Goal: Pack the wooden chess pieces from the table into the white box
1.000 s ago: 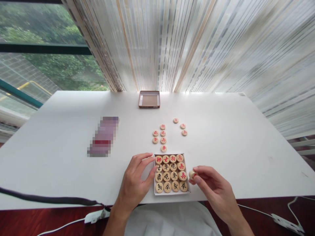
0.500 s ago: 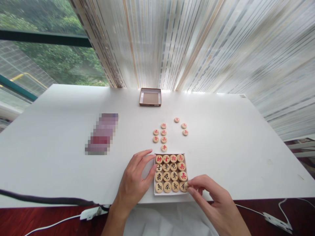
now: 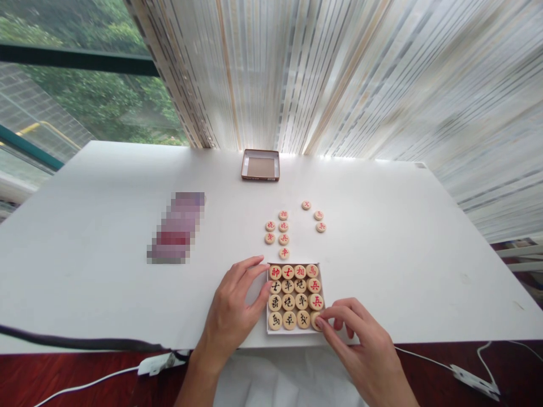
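Observation:
A shallow white box (image 3: 294, 332) near the table's front edge holds rows of round wooden Chinese chess pieces with red or black characters. At its near right corner my right hand (image 3: 360, 333) pinches a chess piece (image 3: 315, 320) with thumb and forefinger, partly covering its face. My left hand (image 3: 235, 299) rests along the box's left side, fingers spread, its thumb at the rim beside a black-lettered chess piece (image 3: 275, 286). Beyond the box, several loose red-lettered pieces lie in a cluster around a chess piece (image 3: 283, 226). Another small group includes a chess piece (image 3: 318, 215).
An open box lid (image 3: 261, 167) lies at the table's far edge by the striped curtain (image 3: 263, 73). A blurred flat purple item (image 3: 176, 229) is on the left. A black cable (image 3: 85, 342) crosses the front left edge, above a white power strip (image 3: 156, 365).
My right hand has moved slightly left, its fingertips now over the corner piece, whose black character they cover. My left hand stays at the box's side. The view has shifted slightly.

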A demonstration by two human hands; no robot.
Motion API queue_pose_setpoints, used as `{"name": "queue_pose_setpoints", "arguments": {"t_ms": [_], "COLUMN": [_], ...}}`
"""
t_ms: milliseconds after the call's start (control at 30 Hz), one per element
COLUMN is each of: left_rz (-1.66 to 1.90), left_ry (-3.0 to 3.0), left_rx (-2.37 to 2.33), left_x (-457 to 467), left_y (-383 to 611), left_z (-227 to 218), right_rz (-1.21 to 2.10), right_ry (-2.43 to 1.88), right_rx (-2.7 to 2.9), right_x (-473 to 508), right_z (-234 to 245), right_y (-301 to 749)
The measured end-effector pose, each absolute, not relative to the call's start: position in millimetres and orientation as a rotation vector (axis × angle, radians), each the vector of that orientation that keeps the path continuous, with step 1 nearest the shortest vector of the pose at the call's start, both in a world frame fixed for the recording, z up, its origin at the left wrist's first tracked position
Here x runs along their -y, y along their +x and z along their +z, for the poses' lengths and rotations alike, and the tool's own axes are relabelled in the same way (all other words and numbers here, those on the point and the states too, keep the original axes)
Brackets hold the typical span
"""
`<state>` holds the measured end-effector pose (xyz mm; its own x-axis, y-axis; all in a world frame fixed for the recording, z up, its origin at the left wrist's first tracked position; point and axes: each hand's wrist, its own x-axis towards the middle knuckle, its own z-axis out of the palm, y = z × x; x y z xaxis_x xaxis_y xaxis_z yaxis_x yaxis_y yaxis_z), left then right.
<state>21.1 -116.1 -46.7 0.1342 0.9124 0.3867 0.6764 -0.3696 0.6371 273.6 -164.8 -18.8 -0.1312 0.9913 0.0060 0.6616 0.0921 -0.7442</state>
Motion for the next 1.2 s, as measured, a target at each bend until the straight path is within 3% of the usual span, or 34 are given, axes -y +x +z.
{"name": "queue_pose_setpoints", "arguments": {"t_ms": [400, 733, 1200], "left_rz": [1.272, 0.859, 0.751], "left_ry": [2.182, 2.307, 2.307], "left_rx": [-1.37, -1.203, -1.139], "left_x": [126, 137, 134], "left_y": [29, 74, 75], "left_z": [-29, -23, -19], "right_rz": [0.774, 0.72, 0.755], "right_ry": [-1.531, -1.411, -1.273], "right_rx": [1.768, 1.723, 1.864], "right_x": [160, 152, 152], "right_z": [-18, -33, -37], "right_y": [284, 290, 293]}}
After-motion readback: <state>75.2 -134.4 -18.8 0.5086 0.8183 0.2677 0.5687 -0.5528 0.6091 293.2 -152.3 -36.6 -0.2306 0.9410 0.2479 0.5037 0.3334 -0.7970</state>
